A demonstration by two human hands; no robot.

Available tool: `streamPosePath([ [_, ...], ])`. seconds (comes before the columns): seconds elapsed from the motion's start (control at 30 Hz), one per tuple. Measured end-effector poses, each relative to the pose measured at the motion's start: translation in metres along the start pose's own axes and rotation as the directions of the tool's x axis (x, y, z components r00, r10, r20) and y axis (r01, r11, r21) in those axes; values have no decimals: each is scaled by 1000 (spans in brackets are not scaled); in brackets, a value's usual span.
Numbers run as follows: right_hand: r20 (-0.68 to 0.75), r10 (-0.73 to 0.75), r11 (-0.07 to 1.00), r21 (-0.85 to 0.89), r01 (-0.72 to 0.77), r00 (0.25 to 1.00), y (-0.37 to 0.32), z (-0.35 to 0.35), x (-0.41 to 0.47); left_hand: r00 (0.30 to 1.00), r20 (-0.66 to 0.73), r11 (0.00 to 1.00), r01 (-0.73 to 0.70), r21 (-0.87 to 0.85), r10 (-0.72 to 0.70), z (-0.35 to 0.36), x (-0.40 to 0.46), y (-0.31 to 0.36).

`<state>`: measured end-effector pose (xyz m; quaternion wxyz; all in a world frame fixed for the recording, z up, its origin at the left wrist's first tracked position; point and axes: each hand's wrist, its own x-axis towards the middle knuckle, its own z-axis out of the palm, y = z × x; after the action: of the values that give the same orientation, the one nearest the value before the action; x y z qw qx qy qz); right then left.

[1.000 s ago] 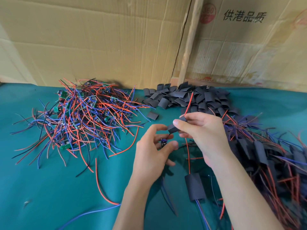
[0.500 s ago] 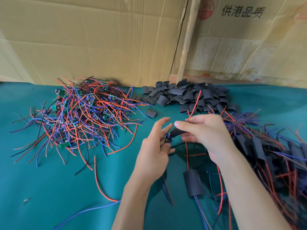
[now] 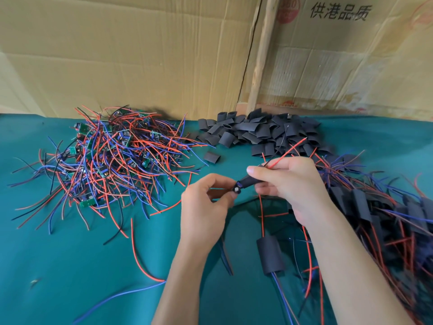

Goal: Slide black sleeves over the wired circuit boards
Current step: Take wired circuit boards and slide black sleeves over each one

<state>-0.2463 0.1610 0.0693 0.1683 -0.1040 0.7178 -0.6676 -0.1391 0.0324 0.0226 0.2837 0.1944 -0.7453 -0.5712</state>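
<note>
left hand (image 3: 206,207): we're pinching the board (image 3: 237,188) end
right hand (image 3: 290,184): fingers clamped on the sleeve (image 3: 251,180)

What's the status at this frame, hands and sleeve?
Left hand pinches board end. Right hand grips black sleeve, partway on. Loose wires under hands, no block.

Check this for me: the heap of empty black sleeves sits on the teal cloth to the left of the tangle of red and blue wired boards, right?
Not quite. In the head view the heap of empty black sleeves lies to the right of the tangle of red and blue wired boards, not the left. Both do sit on the teal cloth.
</note>
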Motion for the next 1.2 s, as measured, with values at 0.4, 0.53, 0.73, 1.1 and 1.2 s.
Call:
streamPosePath([
  [0.4,35,23,999,34,-24,999,-1,-5,0,999,48,992,-7,-128,13,-3,2,-1],
  [0.53,74,19,1000,-2,-19,997,-5,-6,-1,1000,27,991,2,-132,2,-4,3,-2],
  [0.73,112,46,999,-8,-45,993,-7,-8,-2,999,32,997,0,-72,2,-4,2,-3],
  [1.1,126,71,997,-25,-68,989,-8,-12,-3,1000,11,999,-25,-33,26,-4,2,-2],
  [1.2,132,58,998,-31,-55,990,-9,-12,-3,999,19,999,-27,-44,28,-3,2,1],
])
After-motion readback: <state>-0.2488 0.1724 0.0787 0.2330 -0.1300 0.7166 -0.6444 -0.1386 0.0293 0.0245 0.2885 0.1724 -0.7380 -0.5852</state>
